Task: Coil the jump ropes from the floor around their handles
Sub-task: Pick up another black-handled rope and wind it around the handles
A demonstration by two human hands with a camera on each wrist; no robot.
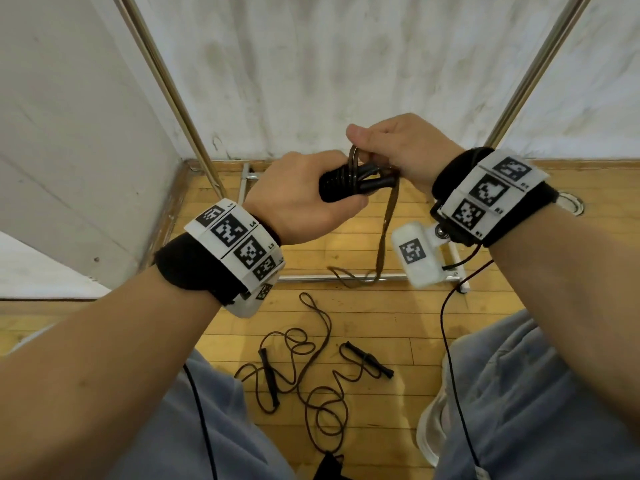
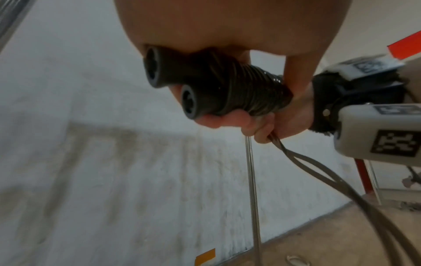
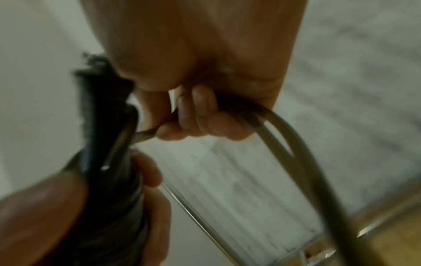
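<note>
My left hand grips two black jump rope handles held side by side, with dark rope wound in many turns around them. My right hand holds the doubled rope just right of the handles, fingers curled round it. The loose rope end hangs down toward the floor. A second jump rope lies uncoiled on the wooden floor between my legs, its two black handles apart.
A white tarp wall stands ahead with metal poles leaning at both sides. A metal frame bar lies on the wooden floor. Black cables trail from both wrist cameras. A dark object sits at the bottom edge.
</note>
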